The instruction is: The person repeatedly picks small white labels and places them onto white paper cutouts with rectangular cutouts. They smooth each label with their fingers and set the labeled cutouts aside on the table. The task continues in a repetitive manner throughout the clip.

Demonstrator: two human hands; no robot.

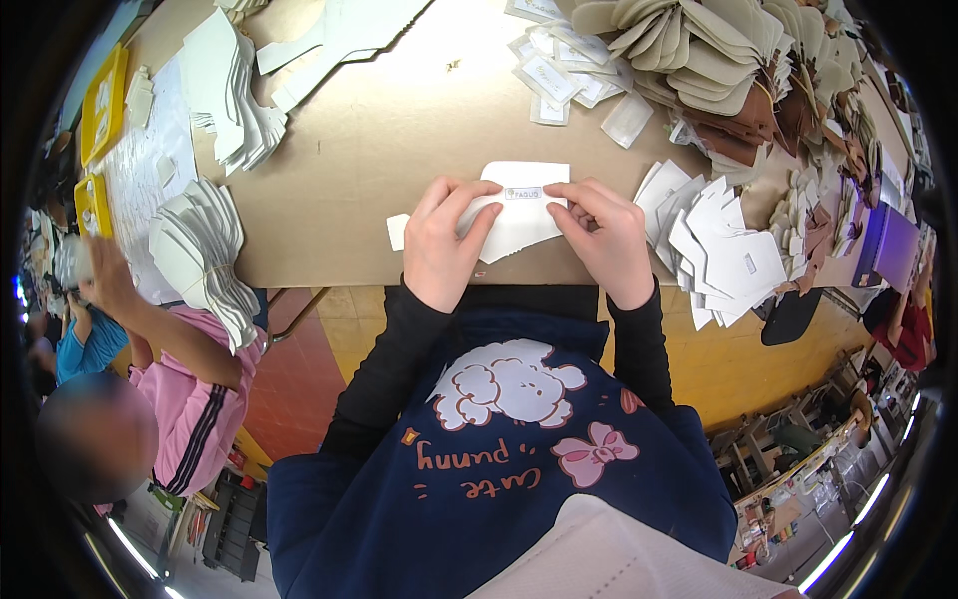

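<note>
A white cut piece (521,232) of leather-like sheet lies flat near the table's front edge. On its upper part sits a small rectangular label (523,194) with dark print. My left hand (444,240) pinches the label's left end between thumb and forefinger. At its other end, my right hand (607,240) does the same, thumb and forefinger closed on the right edge. Both hands rest over the white piece. A small white scrap (397,232) shows beside my left hand. To the right lies a fanned pile of white pieces (714,245), one with a similar label.
Bundled white pieces (205,255) and another stack (235,100) stand at the left, near yellow trays (103,105). Small packets of labels (549,80) lie at the back, beside beige and brown stacks (699,60). A co-worker in a pink sleeve (205,399) sits at the left.
</note>
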